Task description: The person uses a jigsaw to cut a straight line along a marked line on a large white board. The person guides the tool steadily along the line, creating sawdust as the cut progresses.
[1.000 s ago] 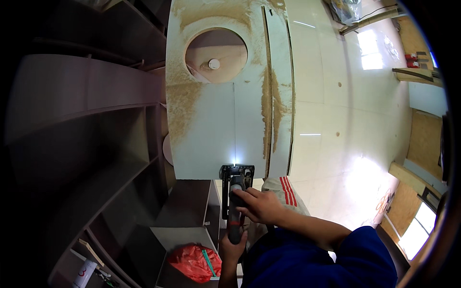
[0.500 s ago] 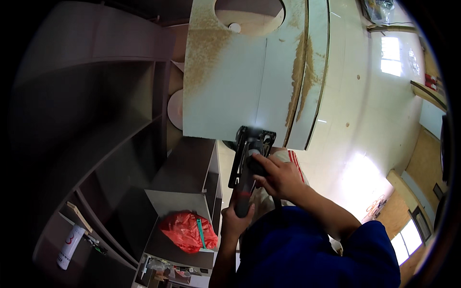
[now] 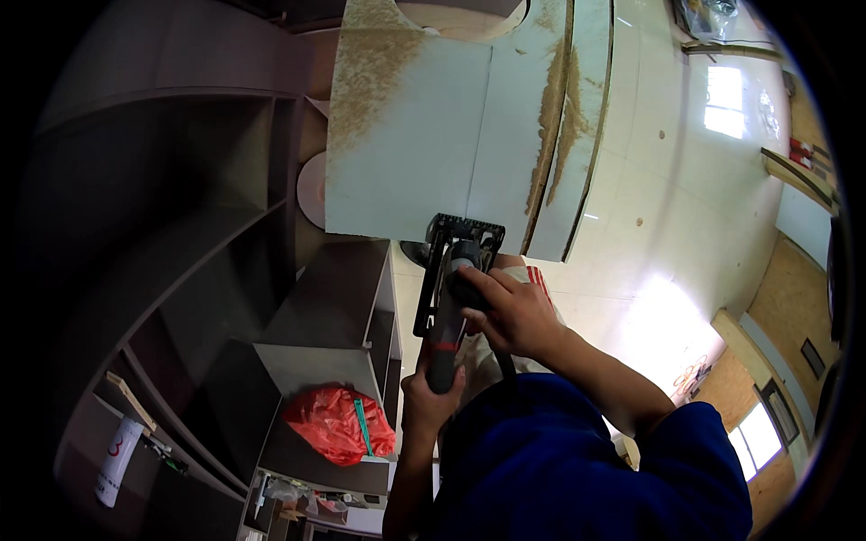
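Observation:
I hold a black power saw (image 3: 453, 270) with a flat metal base plate against the near edge of a pale board (image 3: 424, 135). My right hand (image 3: 505, 311) grips the top of the saw body. My left hand (image 3: 431, 392) is wrapped around its dark rear handle below. Sawdust lies in tan streaks on the board, and a round hole is cut at its far end. A narrow strip of board (image 3: 577, 117) runs along the right side.
Dark grey shelf units (image 3: 180, 225) curve along the left. A red plastic bag (image 3: 338, 424) lies on a lower shelf. A white tube (image 3: 117, 460) stands at the lower left. Glossy tiled floor (image 3: 686, 180) spreads to the right, with wooden panels (image 3: 794, 298) beyond.
The view has tipped down and the board has slid toward the top of the picture. Both hands stay on the saw, which now sits at the board's near edge.

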`<state>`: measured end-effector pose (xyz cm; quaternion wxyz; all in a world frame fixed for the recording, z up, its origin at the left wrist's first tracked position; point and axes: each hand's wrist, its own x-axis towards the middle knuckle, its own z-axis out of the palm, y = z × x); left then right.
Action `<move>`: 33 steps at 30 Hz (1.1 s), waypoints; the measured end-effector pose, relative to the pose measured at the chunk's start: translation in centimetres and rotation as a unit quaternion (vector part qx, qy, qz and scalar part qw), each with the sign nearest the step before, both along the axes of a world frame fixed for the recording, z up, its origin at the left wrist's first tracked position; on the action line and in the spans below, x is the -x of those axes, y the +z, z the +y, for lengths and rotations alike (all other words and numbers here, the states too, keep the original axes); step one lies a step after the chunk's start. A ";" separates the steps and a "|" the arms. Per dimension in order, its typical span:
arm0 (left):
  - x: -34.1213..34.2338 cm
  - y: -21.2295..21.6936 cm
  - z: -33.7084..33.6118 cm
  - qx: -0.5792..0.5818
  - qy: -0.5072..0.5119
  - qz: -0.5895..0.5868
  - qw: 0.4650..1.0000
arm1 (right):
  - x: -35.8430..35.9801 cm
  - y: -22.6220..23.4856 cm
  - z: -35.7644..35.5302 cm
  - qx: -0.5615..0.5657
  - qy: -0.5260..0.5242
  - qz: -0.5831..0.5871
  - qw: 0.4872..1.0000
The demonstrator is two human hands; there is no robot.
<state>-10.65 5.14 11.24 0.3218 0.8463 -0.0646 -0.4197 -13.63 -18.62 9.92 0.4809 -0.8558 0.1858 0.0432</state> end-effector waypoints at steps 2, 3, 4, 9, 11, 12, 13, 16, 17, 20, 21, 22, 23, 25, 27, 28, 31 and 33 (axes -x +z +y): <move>-0.1 -0.1 0.3 -0.006 -0.004 -0.009 1.000 | -0.1 0.1 0.1 -0.005 -0.001 0.000 1.000; -0.1 -0.2 0.4 -0.006 -0.010 -0.012 1.000 | -0.1 0.0 0.1 0.000 -0.003 -0.006 1.000; -0.2 -0.3 0.5 -0.006 -0.015 -0.015 1.000 | -0.1 0.0 0.0 0.005 -0.005 -0.013 1.000; -0.6 -0.1 -0.1 0.001 -0.020 -0.014 1.000 | -0.4 0.9 -0.5 -0.020 -0.002 0.032 0.999; -0.5 -0.2 -0.1 0.003 -0.014 -0.004 1.000 | -0.5 0.9 -0.6 -0.024 0.001 0.035 0.999; -0.5 -0.2 -0.2 0.004 -0.009 -0.008 1.000 | -0.4 0.7 -0.6 -0.011 -0.001 0.020 1.000; -0.4 -0.1 -0.3 0.005 -0.004 -0.012 1.000 | -0.3 0.3 -0.4 0.001 -0.002 0.006 1.000; -0.1 -0.3 -0.2 0.003 -0.003 -0.020 1.000 | -0.2 -0.2 -0.2 0.006 -0.009 -0.008 1.000; 0.0 -0.4 -0.1 0.002 -0.006 -0.022 1.000 | -0.2 -0.1 -0.2 0.002 -0.012 -0.008 1.000; 0.0 -0.3 0.1 -0.008 -0.007 -0.004 1.000 | -0.3 0.4 -0.4 -0.026 0.003 0.024 0.999; 0.0 -0.3 0.1 -0.009 -0.004 -0.002 1.000 | -0.3 0.2 -0.4 -0.017 0.000 0.012 1.000; 0.0 -0.2 -0.1 -0.010 0.000 0.000 1.000 | -0.1 -0.2 -0.3 -0.009 -0.004 -0.001 1.000; 0.0 -0.2 -0.1 -0.011 0.004 0.003 1.000 | -0.1 -0.4 -0.2 0.000 -0.007 -0.014 1.000; 0.1 -0.5 0.0 0.005 0.002 -0.006 1.000 | -0.1 -0.3 -0.2 0.000 -0.007 -0.014 1.000; 0.1 -0.6 0.1 0.018 0.004 -0.014 1.000 | -0.2 -0.2 -0.2 0.000 -0.006 -0.014 1.000; 0.2 -0.7 0.1 0.022 0.006 -0.018 1.000 | -0.3 -0.2 -0.2 0.001 -0.005 -0.014 1.000; 0.2 -0.7 0.2 0.016 0.012 -0.010 1.000 | -0.3 -0.1 -0.3 -0.003 -0.005 -0.008 1.000; 0.1 -0.7 0.2 0.015 0.014 -0.007 1.000 | -0.4 0.0 -0.3 -0.005 -0.005 -0.003 1.000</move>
